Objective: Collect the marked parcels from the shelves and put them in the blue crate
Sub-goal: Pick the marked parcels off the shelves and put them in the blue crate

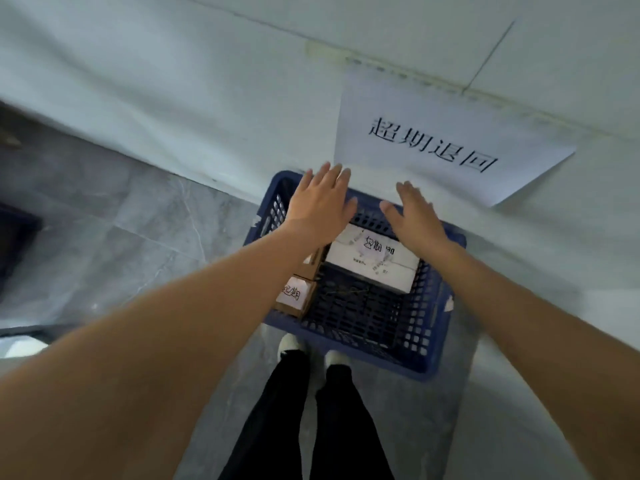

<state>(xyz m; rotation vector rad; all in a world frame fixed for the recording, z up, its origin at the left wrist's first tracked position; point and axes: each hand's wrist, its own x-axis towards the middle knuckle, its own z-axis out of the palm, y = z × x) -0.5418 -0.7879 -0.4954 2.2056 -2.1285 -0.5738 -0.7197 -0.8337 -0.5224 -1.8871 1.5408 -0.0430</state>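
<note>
Bare forearms with no sleeves in view, black trousers (304,420), and what look like white shoes (292,344), somewhat blurred.

Blue slatted crate (349,344) on grey floor. Inside, white marked parcel (372,261) lying flat; small brown marked parcel (294,296) at left wall.
</note>
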